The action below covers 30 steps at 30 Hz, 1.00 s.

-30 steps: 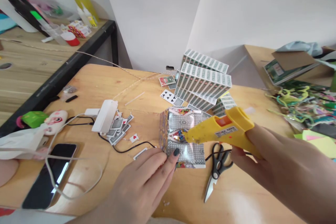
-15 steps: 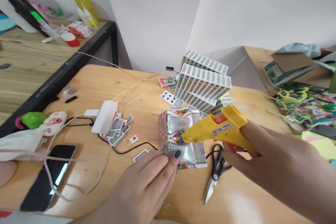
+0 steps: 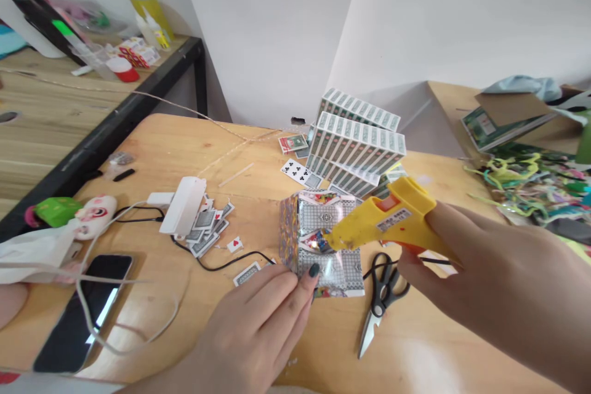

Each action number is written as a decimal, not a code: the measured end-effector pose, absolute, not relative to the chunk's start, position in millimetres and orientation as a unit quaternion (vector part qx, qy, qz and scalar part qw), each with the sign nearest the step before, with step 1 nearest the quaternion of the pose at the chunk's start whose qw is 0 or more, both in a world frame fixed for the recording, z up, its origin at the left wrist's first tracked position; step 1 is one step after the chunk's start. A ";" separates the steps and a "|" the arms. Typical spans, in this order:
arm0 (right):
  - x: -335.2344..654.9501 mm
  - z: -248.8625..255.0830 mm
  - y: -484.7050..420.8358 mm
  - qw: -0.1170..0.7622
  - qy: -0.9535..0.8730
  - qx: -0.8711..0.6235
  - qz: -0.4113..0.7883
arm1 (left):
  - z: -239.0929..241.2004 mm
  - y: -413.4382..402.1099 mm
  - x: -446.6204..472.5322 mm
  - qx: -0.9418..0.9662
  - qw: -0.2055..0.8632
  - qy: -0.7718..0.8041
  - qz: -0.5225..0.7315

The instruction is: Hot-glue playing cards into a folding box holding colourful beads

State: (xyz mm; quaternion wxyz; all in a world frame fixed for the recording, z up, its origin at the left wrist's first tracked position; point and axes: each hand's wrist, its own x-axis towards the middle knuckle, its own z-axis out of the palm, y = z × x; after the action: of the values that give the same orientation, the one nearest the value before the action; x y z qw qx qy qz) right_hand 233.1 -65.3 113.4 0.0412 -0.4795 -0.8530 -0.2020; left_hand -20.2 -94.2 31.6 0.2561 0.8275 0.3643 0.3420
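Observation:
My right hand (image 3: 466, 258) is wrapped round a yellow hot glue gun (image 3: 388, 218), its nozzle pointing left and down at the playing-card box (image 3: 344, 265). This box is built from overlapping cards with grey patterned backs, and coloured card faces show on its left side. The nozzle tip is over the box's top; whether it touches cannot be made out. My left hand (image 3: 272, 308) grips the near left edge of the box, thumb on top and fingers closed against the side. Just right of the box lie black-handled scissors (image 3: 379, 301), blades toward me.
Stacked card packs (image 3: 357, 141) stand behind the box. Loose cards (image 3: 210, 228) lie beside a white power strip (image 3: 184, 206). A phone (image 3: 85, 314) and white cable are at left. A pile of colourful scraps (image 3: 540, 191) sits at right.
The glue gun has shifted slightly right along the top of the box, with its rear end a little higher. The box has tilted slightly, showing more of its left side; my left hand stays on it.

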 end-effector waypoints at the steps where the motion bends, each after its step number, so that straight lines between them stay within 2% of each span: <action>1: 233.8 114.1 -65.2 0.039 -0.854 -0.476 -0.206 | 31.5 -94.2 -20.2 0.830 0.253 0.364 0.339; 11: 233.3 119.5 -65.9 0.022 -0.838 -0.483 -0.252 | 30.6 -95.5 -21.5 0.848 0.214 0.374 0.310; 30: 241.7 121.1 -66.4 0.022 -0.823 -0.509 -0.253 | 27.4 -96.4 -22.5 0.854 0.172 0.376 0.317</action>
State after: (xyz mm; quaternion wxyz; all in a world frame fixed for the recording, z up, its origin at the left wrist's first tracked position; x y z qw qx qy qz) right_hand 241.7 -66.4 121.1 0.0222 -0.5085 -0.8228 -0.2529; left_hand -22.5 -96.4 27.4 0.1721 0.8537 0.3758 0.3169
